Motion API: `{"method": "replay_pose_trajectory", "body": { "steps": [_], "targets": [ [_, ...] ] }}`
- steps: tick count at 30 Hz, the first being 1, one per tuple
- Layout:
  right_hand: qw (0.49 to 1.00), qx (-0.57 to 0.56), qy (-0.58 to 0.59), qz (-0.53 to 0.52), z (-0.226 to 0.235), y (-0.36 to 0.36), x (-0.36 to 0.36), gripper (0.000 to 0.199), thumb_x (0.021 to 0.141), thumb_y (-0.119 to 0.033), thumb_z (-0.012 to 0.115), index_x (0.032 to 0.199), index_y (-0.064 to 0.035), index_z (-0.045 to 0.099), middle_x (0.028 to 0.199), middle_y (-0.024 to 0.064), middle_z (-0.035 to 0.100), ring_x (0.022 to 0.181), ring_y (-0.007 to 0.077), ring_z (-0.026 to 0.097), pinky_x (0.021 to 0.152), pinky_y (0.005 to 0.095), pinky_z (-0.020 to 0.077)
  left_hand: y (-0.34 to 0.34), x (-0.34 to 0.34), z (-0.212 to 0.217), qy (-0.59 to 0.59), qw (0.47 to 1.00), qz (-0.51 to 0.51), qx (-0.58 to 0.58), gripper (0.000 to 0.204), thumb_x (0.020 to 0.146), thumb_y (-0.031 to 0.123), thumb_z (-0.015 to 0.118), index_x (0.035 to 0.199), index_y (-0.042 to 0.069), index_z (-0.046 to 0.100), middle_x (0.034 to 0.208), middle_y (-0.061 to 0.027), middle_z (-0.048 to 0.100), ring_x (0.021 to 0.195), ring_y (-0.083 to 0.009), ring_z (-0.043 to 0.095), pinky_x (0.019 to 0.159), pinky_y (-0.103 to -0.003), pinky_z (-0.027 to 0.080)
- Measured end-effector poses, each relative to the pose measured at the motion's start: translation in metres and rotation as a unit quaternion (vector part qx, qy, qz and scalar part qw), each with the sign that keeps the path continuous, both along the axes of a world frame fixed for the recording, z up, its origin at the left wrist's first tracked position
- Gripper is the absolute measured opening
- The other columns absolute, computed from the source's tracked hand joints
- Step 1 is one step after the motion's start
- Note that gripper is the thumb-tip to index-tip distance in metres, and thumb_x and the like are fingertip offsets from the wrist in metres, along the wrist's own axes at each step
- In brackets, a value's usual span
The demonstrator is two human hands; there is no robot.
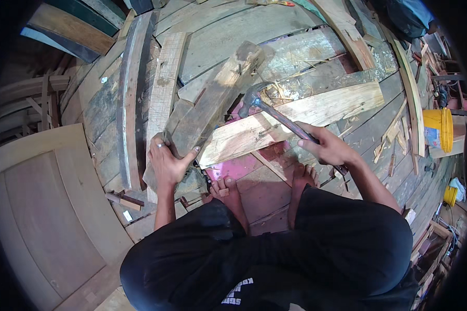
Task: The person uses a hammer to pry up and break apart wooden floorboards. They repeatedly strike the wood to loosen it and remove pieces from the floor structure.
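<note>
My right hand [329,148] is closed round the handle of a claw hammer [286,122]. The hammer's metal head hangs over the gap between two pieces of wood. One is a thick, dark, weathered wooden block [213,101] that slants away to the upper right. My left hand [170,161], with a ring on one finger, grips the block's near end, thumb on its right side. The other is a pale, rough-split plank [301,122] lying just beyond my bare feet, under the hammer handle.
Long boards [163,78] lie at the left on the plank floor [213,36], beside a panelled wooden door [46,207]. A yellow bucket [444,129] stands at the right. Wood splinters [394,137] are scattered about, and a pink surface [233,168] shows under the plank.
</note>
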State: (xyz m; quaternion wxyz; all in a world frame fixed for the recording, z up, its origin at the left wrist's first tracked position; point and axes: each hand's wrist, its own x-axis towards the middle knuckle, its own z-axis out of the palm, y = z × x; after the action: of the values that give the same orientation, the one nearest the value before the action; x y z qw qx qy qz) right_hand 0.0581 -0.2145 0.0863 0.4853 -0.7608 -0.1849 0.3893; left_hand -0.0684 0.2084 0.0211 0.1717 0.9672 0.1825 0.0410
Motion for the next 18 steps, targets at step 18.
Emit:
{"method": "replay_pose_trajectory", "body": {
  "steps": [18],
  "targets": [
    [0.981, 0.000, 0.186, -0.058, 0.002, 0.001, -0.005, 0.049, 0.109, -0.029, 0.063, 0.151, -0.0053, 0.055, 0.086, 0.0060, 0.066, 0.076, 0.0206, 0.060, 0.071, 0.0365, 0.0490, -0.009, -0.006, -0.003, 0.017, 0.999, 0.031, 0.017, 0.100, 0.065, 0.057, 0.092, 0.128, -0.006, 0.048, 0.121, -0.0206, 0.051, 0.120, -0.0407, 0.052, 0.109, -0.053, 0.036]
  ]
}}
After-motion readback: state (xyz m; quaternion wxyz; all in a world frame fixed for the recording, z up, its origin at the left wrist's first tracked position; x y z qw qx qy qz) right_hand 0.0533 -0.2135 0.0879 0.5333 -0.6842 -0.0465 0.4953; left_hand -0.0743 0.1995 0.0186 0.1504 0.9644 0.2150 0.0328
